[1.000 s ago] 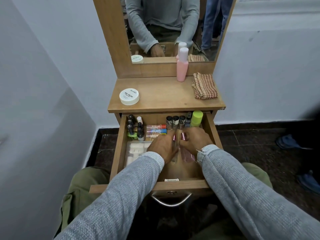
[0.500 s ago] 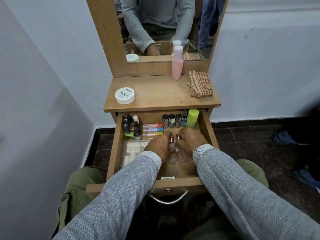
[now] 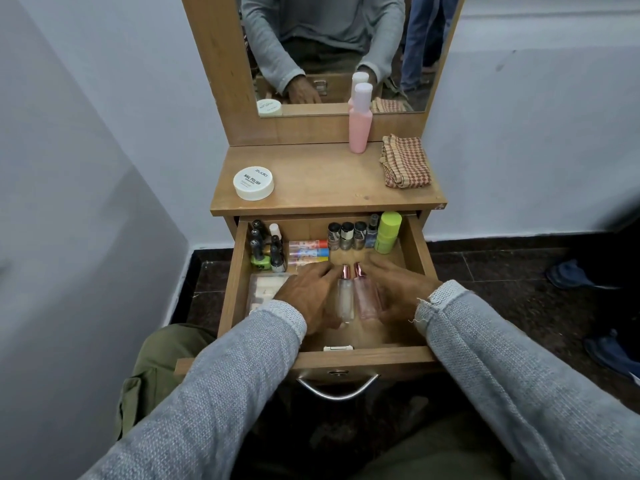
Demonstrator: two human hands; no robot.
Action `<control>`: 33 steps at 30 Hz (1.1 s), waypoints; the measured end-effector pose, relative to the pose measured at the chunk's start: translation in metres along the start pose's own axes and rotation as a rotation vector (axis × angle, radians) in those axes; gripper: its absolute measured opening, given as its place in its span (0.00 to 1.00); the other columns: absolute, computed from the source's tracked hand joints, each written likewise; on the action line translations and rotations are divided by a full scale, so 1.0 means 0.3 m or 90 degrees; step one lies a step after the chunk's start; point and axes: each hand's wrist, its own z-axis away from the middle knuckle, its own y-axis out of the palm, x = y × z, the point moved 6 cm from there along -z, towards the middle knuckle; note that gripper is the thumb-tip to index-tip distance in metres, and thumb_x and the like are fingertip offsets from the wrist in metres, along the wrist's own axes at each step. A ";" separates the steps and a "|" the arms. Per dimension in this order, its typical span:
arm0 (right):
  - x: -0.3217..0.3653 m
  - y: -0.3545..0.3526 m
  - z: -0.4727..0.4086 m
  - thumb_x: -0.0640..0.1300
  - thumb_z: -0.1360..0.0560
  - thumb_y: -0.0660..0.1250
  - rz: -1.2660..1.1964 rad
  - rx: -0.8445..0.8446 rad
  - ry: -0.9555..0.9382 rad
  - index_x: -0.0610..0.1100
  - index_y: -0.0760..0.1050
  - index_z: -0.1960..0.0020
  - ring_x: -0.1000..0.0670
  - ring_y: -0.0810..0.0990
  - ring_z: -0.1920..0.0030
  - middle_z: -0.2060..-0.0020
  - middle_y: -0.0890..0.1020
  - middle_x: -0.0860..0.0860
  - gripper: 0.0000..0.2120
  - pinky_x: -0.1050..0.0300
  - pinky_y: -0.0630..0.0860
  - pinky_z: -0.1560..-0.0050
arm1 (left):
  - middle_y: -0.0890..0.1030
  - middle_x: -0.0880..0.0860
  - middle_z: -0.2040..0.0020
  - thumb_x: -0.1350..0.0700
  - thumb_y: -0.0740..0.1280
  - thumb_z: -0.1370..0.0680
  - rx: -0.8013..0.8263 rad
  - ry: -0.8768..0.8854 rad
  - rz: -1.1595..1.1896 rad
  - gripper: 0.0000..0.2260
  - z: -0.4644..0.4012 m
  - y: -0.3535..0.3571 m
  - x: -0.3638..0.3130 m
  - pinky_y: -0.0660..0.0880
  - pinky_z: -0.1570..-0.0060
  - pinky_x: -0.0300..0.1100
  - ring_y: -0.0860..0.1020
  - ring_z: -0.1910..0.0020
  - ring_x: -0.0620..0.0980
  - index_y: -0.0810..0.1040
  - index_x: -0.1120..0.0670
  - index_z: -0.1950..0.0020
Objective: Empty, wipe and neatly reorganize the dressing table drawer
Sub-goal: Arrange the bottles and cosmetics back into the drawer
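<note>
The wooden drawer [image 3: 363, 358] is pulled open. Two small spray bottles lie side by side in its middle, a clear one [image 3: 345, 299] and a pink one [image 3: 366, 299], caps pointing away from me. My left hand [image 3: 308, 292] lies flat against the clear bottle's left side, and my right hand [image 3: 398, 292] lies flat against the pink bottle's right side, fingers straight. Nail polish bottles [image 3: 266, 251] stand at the back left, coloured tubes [image 3: 308, 252] beside them. A row of small bottles [image 3: 346, 235] and a green container [image 3: 388, 232] stand at the back right. A clear packet [image 3: 266, 289] lies front left.
On the tabletop are a white nail polish remover jar [image 3: 253, 182], a tall pink bottle [image 3: 360, 123] and a folded checked cloth [image 3: 405, 161]. The mirror [image 3: 332, 46] stands behind. Walls close in on both sides. Another person's shoes [image 3: 575, 275] are on the dark floor at right.
My hands have drawn apart from over the two spray bottles to their sides, so both bottles now show between them.
</note>
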 end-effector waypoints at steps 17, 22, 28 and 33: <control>0.051 -0.045 -0.027 0.36 0.33 0.76 -0.026 -0.109 -0.089 0.40 0.70 0.31 0.47 0.68 0.30 0.31 0.71 0.45 0.32 0.57 0.61 0.29 | 0.69 0.53 0.32 0.46 0.73 0.29 -0.071 -0.021 -0.052 0.34 -0.041 -0.020 0.005 0.63 0.32 0.53 0.65 0.32 0.55 0.65 0.53 0.27; 0.049 -0.053 -0.028 0.35 0.33 0.75 -0.032 -0.123 -0.088 0.40 0.74 0.35 0.47 0.73 0.35 0.36 0.76 0.46 0.27 0.55 0.67 0.34 | 0.67 0.54 0.33 0.45 0.73 0.30 -0.090 -0.034 -0.064 0.35 -0.041 -0.031 0.008 0.63 0.33 0.53 0.64 0.32 0.56 0.65 0.52 0.27; 0.040 -0.051 -0.046 0.36 0.32 0.75 -0.005 -0.129 -0.068 0.40 0.73 0.34 0.47 0.71 0.34 0.35 0.75 0.46 0.27 0.59 0.64 0.34 | 0.65 0.54 0.30 0.46 0.74 0.30 -0.092 -0.049 -0.056 0.35 -0.039 -0.042 0.010 0.63 0.32 0.53 0.62 0.30 0.56 0.65 0.52 0.27; 0.035 -0.045 -0.051 0.36 0.31 0.74 0.004 -0.120 -0.059 0.40 0.73 0.34 0.47 0.72 0.34 0.35 0.75 0.46 0.26 0.56 0.66 0.34 | 0.65 0.55 0.30 0.46 0.74 0.30 -0.081 -0.058 -0.055 0.34 -0.040 -0.043 0.012 0.63 0.32 0.54 0.62 0.30 0.56 0.65 0.52 0.27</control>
